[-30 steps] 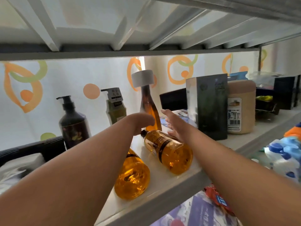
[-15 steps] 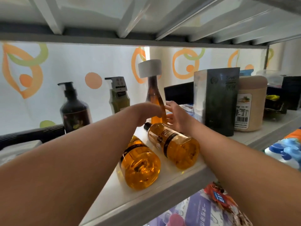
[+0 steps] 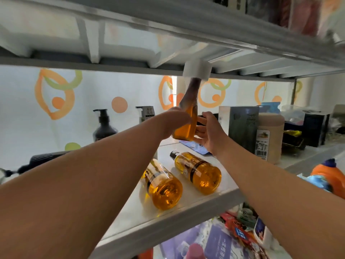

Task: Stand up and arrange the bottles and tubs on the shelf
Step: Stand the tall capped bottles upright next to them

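A tall bottle (image 3: 188, 118) is enclosed between the fingers of the left hand (image 3: 173, 120) and the right hand (image 3: 209, 131). Two bottles (image 3: 164, 186) (image 3: 198, 172) are laid on the shelf (image 3: 186, 212) below the fingers. A box (image 3: 242, 128) is placed right of them.

Two bare forearms, unsleeved to the frame edge. Left hand (image 3: 174, 121) and right hand (image 3: 209, 135): no gloves, rings, watch or bands visible on either wrist.
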A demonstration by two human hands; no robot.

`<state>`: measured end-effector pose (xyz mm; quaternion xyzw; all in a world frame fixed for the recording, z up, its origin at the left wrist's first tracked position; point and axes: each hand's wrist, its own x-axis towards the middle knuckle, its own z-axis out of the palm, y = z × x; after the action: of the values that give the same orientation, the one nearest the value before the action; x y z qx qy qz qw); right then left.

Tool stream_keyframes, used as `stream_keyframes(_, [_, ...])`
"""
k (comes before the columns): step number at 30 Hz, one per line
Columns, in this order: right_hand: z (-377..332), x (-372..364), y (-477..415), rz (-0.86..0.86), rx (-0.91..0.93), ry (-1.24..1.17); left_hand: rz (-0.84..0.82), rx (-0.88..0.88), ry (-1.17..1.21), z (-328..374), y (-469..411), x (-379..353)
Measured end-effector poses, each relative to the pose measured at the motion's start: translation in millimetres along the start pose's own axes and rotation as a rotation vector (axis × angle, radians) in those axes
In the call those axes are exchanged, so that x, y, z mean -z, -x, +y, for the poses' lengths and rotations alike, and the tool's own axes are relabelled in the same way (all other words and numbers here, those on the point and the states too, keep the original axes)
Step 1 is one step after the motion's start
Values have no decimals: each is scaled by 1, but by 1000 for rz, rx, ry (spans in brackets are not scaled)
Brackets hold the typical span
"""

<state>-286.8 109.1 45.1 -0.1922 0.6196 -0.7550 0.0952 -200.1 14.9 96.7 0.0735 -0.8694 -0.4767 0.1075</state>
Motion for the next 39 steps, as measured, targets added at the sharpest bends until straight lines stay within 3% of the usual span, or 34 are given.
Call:
stream_keyframes(18, [-31,-95,108,-105,-134,72,219,24,-142,-12,133,65])
stream_keyframes(28, [-12,-140,156,-194,-158,69,185,66,-66,-43,203,94])
stream_keyframes(34, [14,-150,186,-199,-171,123,232,114,-28,-74,230,84])
stream_keyframes(39, [35,-150,204,-166,-168,77,175,99,-37,-88,243,82])
